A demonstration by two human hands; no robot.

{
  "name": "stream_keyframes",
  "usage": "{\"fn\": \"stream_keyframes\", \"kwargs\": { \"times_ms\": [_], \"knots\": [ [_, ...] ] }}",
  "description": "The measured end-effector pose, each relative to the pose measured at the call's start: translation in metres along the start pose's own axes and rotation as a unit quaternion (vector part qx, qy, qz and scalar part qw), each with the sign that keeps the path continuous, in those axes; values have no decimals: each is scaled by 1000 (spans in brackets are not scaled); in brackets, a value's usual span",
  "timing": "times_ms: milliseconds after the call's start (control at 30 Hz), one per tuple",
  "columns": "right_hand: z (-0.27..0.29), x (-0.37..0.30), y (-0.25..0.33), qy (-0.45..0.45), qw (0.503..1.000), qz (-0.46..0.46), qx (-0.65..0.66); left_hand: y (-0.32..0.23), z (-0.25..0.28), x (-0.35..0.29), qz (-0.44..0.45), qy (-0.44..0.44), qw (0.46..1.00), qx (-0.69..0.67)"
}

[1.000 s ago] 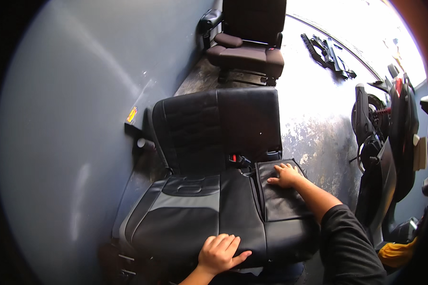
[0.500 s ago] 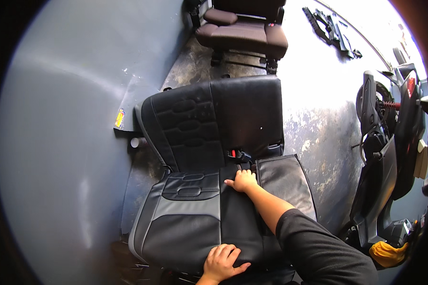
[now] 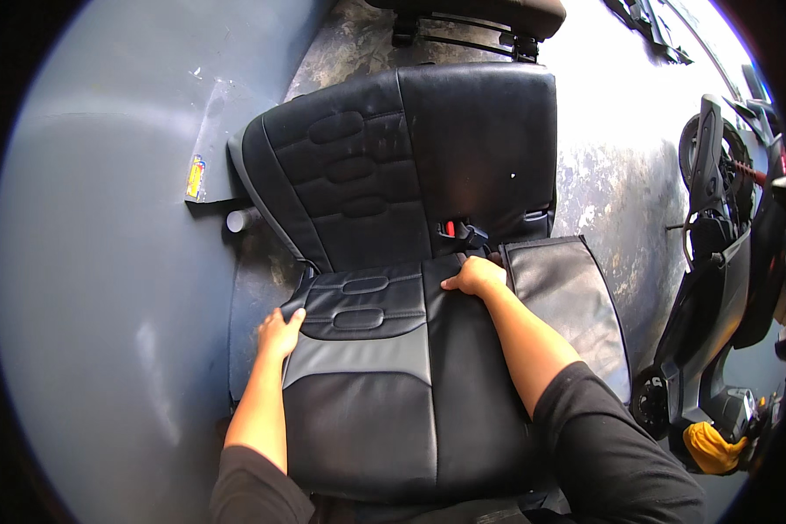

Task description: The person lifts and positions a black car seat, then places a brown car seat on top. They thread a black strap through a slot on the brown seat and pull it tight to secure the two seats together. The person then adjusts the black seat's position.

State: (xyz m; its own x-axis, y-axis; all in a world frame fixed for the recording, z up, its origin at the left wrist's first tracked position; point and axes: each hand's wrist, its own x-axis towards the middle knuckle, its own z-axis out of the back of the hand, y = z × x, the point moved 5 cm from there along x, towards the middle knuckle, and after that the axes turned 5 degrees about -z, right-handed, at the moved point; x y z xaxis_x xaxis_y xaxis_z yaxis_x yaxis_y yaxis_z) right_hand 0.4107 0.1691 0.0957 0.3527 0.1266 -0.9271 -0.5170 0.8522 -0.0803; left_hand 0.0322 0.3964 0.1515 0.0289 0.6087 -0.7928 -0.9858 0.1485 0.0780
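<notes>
The black seat cushion (image 3: 358, 428) lies flat between and below the hands, its grey band just right of the left one; the left hand (image 3: 279, 334) is on its side edge, thumb on top, while the right hand (image 3: 480, 278) is near its back edge, fingertips hidden, apparently bracing it from two sides; I cannot tell how tightly either grips; a loose flap (image 3: 568, 306) lies just right of the right hand; beyond that hand sit the buckle (image 3: 472, 236), the backrest (image 3: 480, 131), and farthest, a brown seat (image 3: 489, 13).
</notes>
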Motion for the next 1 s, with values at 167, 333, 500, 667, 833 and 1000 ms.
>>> {"fn": "stream_keyframes", "kwargs": {
  "times_ms": [167,333,500,667,833,1000],
  "knots": [
    [-4,-19,11,-44,999,25,-10,5,-25,43,14,-29,996,85],
    [-2,-33,28,-77,994,58,-42,18,-18,91,-67,100,987,106],
    [-9,-48,35,-91,990,82,-66,33,-35,107,-145,73,986,26],
    [-3,-69,36,-107,986,118,-53,30,-28,81,-299,-147,943,-9],
    [0,-89,40,-86,983,153,-61,26,-24,79,-340,-158,927,12],
    [8,-110,44,-86,979,168,-82,21,-13,72,-414,-104,901,71]
  ]
}}
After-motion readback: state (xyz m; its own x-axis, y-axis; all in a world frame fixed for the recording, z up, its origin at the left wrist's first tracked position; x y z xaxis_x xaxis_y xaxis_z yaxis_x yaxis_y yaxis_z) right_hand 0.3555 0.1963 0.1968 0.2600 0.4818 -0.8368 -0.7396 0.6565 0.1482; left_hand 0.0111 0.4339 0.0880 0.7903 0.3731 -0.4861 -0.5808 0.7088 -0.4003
